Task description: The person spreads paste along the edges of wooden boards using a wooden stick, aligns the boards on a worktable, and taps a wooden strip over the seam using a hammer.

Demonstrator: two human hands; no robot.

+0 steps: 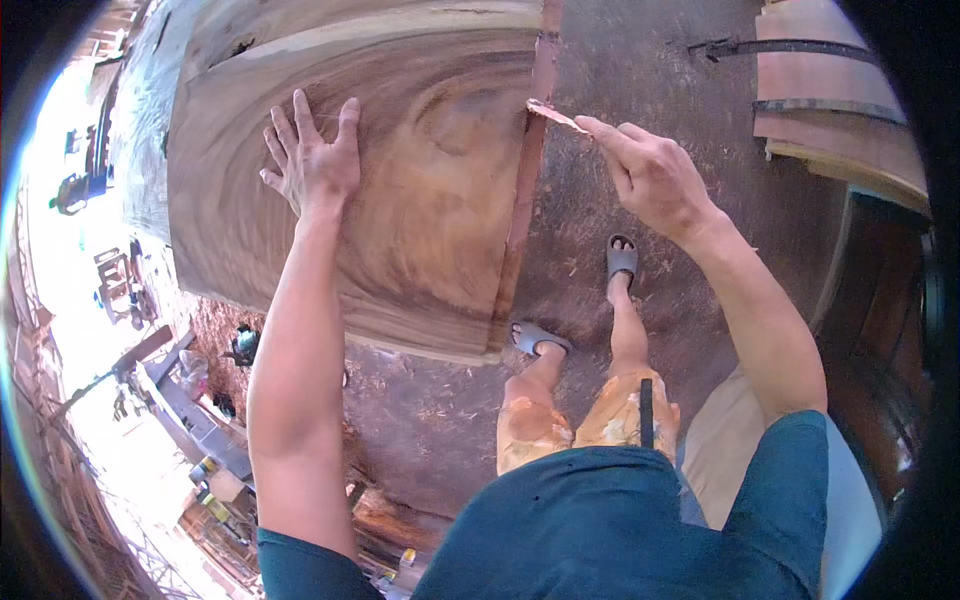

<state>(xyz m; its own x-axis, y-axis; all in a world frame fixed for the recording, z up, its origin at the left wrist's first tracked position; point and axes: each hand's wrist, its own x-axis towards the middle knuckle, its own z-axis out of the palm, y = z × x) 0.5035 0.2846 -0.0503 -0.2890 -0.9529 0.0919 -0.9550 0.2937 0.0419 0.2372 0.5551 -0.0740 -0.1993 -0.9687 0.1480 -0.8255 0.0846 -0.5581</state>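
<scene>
Dark brown floor (620, 130), strewn with pale shavings | broad brown wooden slab with swirling grain (440, 180): pressed by left hand (322, 170), fingers released and spread flat | slab's long reddish edge (522, 210): met by the stick's far tip | thin pinkish, rough-ended stick (557, 117): grasped in fingers of right hand (660, 180), held out over slab's right side

Left hand (320, 168) on slab (430, 215)

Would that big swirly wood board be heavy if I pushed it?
Probably heavy: the wooden board is much wider than the left hand spread on it. It's likely stiff, because it looks like one broad, flat piece. It probably wouldn't roll, since its long edges look fairly straight.
</scene>
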